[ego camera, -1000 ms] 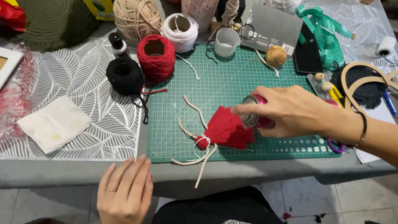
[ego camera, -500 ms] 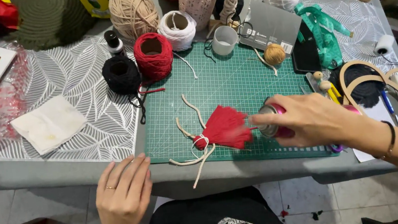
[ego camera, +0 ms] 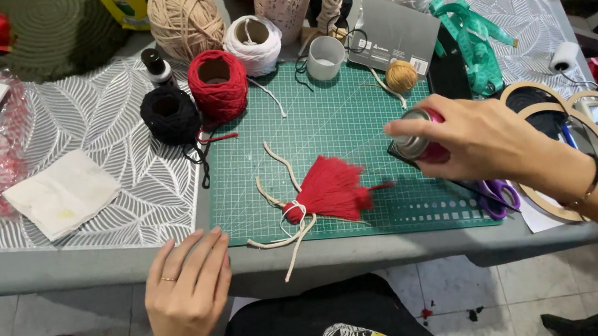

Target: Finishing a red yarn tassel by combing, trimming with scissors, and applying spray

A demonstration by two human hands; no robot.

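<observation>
- Grey surface (ego camera: 60,266) under you, crowded with craft supplies: a green cutting mat (ego camera: 339,121) in the middle and a leaf-patterned sheet (ego camera: 105,138) to its left.
- Your right hand (ego camera: 482,139) has lifted off the red tassel (ego camera: 328,191) and drawn back to the right; a second ago it was pressed right against the tassel's fringe.
- Its grip is wrapped around a small pink can with a silver end (ego camera: 421,141), held low over the mat's right side, silver end turned toward the tassel.
- That leaves the tassel lying free near the mat's front edge, fringe spread, its cream cords (ego camera: 287,226) trailing over the edge. It sits a little further right than before.
- Your left hand (ego camera: 189,295) has not moved: it lies flat on the surface's front edge, fingers spread, holding nothing, just left of the cords.
- Behind the mat stand a red yarn spool (ego camera: 218,85), a black spool (ego camera: 169,115) and a beige yarn ball (ego camera: 183,19).
- Purple-handled scissors (ego camera: 498,193) lie under your right wrist, beside wooden hoops (ego camera: 569,108).
</observation>
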